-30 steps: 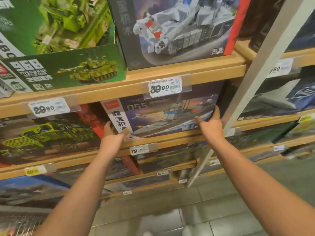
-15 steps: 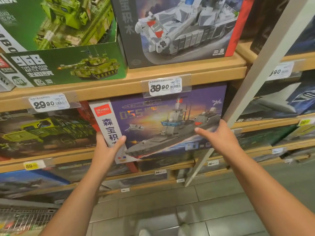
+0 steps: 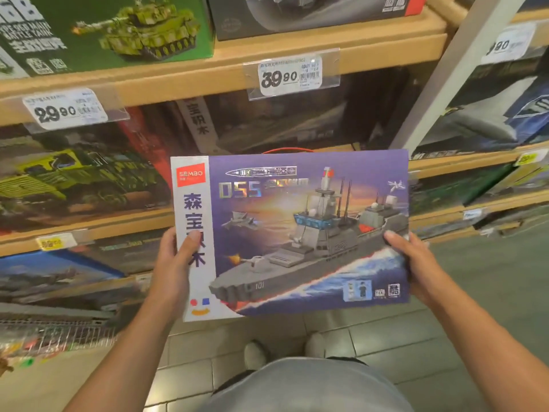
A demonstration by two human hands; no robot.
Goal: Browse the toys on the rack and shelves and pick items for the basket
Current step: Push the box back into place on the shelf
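We now have the warship box (image 3: 297,233) pulled off the shelf (image 3: 208,75). Our left hand (image 3: 175,263) and right hand (image 3: 413,266) grip its two sides. It looks ready for the basket, which we cannot see.

Tan wooden shelves (image 3: 326,52) run in tiers across the view, with clear price-tag holders on their front edges. On the top shelf stand a green box with a tank picture (image 3: 113,31) and, just beside it, a dark grey box with a red edge (image 3: 312,16). The shelf below carries a box showing a yellow-green vehicle (image 3: 74,179) and a dark box with a white strip (image 3: 282,123). Below lies a pale tiled floor (image 3: 386,337).
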